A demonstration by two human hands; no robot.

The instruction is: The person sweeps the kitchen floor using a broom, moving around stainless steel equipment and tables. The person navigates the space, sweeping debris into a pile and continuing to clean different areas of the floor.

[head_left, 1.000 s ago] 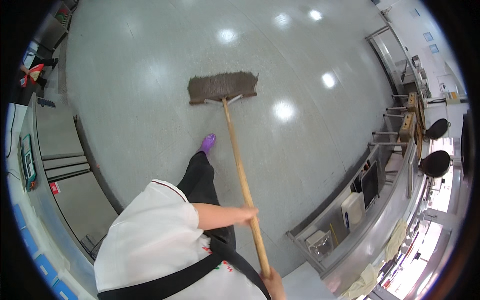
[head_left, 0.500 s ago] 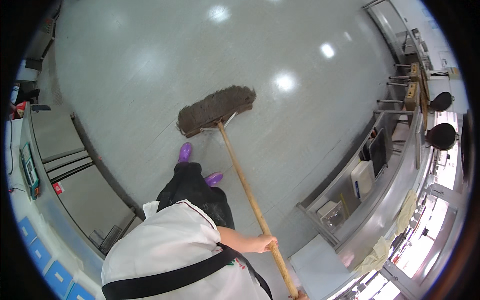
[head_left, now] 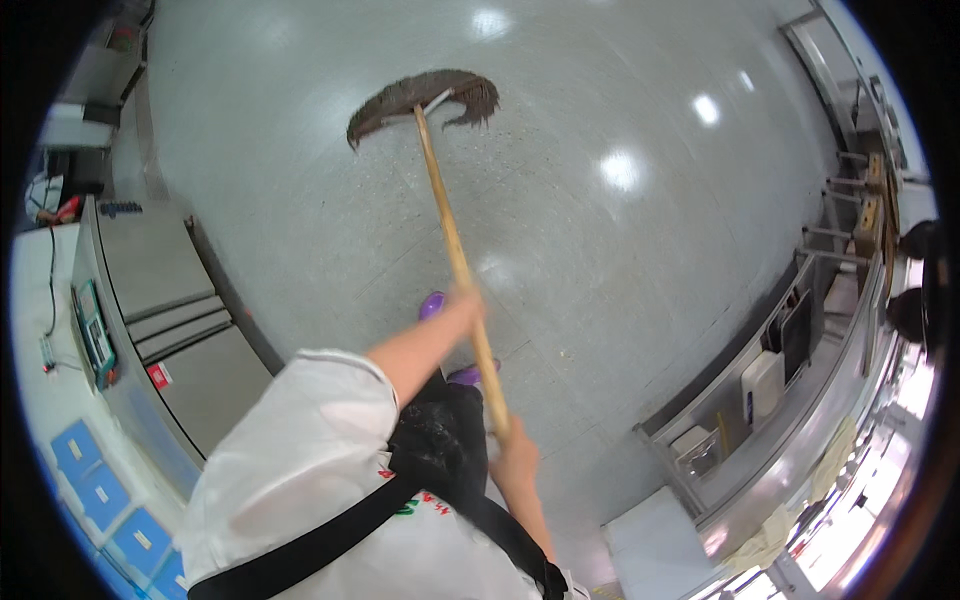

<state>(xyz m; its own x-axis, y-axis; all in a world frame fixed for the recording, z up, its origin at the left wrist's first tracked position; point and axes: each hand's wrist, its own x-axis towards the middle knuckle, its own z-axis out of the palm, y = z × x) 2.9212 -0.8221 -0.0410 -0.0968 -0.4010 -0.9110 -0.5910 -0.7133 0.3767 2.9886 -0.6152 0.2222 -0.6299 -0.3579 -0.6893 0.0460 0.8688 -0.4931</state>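
A push broom [head_left: 450, 225] with a long wooden handle and a wide head [head_left: 385, 104] of dark brown bristles stretches out in front of me. Its head lies on the floor well ahead, the fringe curling at both ends. My left hand [head_left: 464, 306], slightly blurred, grips the middle of the handle with my arm reaching forward. Lower down, near the handle's end, my right hand [head_left: 515, 455] is wrapped around it. Purple shoes [head_left: 432, 304] show beneath the handle, close to my hands.
Grey, glossy floor [head_left: 300, 180] spreads around the broom, with small specks near its head. Along the left runs a steel counter with cabinet doors [head_left: 150, 260] and blue bins [head_left: 100, 490]. At right stands a steel rack [head_left: 720, 440] holding trays and a white container [head_left: 763, 385].
The broom head has moved away from me across the floor. My left hand now grips mid-handle with the arm stretched forward; my right hand holds lower down. The view has shifted slightly.
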